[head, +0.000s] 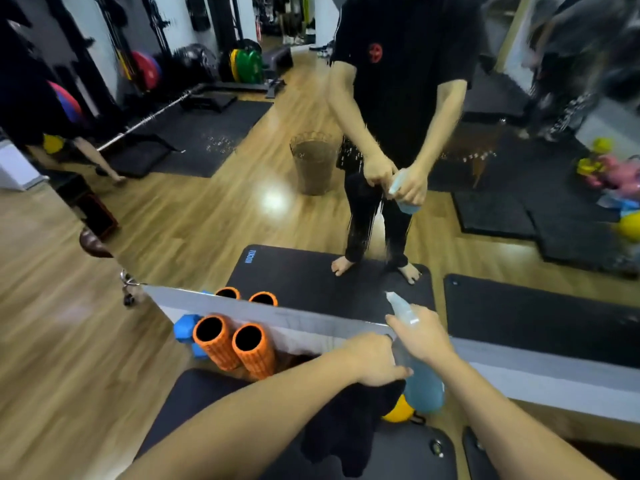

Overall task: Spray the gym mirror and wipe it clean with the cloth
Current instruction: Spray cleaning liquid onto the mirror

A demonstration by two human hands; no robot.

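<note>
Two orange foam rollers (228,346) stand against grey ledge (311,323) at foot of mirror (214,202), blue dumbbell (183,330) just beside them, yellow ball (398,410) below bottle. Black mat (194,393) underfoot. Left hand (375,362) pinches dark cloth (349,424), cloth hanging down. Right hand (420,336) curled round blue spray bottle (420,379), nozzle toward glass. Blue lettering on reflected mat, too blurred to read

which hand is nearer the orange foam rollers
Left. The left hand, gripping the black cloth, sits just right of the orange foam rollers. The right hand holds the blue spray bottle farther right, beyond the left hand.
</note>
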